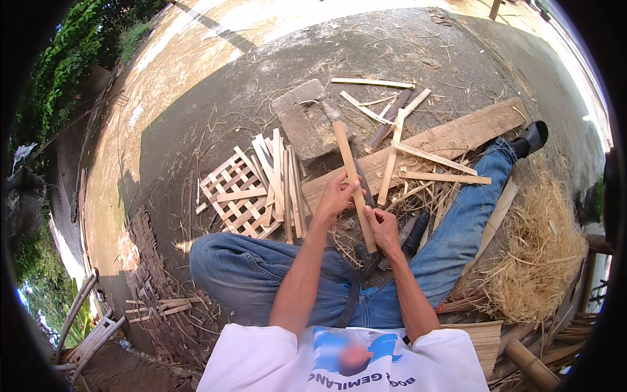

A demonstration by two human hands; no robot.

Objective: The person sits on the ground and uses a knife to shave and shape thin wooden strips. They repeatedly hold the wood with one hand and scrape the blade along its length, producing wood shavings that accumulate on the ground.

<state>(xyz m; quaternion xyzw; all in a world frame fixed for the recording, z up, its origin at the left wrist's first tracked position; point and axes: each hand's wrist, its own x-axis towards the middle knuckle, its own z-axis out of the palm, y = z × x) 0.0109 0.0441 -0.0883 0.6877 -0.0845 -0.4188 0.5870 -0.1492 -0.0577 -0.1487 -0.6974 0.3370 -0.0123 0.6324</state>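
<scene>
A flat bamboo strip (pixel 346 147) slants from my lap toward the stone block. My left hand (pixel 337 196) pinches it near its middle. Lower down the same strip, my right hand (pixel 384 228) has its fingers closed at the edge. Close behind the strip is a narrow dark bar, partly hidden by my hands. A dark tool (pixel 370 256) lies in my lap under the strip's lower end; its kind is hard to make out. Beside my right hand a black handle (pixel 416 234) lies against my leg. To the left, a woven bamboo lattice (pixel 225 189) has several loose strips (pixel 279 176) on it.
A wooden plank (pixel 457 134) lies across the ground ahead, next to a stone block (pixel 307 124). Cut strips (pixel 434 159) rest over it near my outstretched leg. A heap of shavings (pixel 535 248) is on the right; more sticks (pixel 166 308) lie at left.
</scene>
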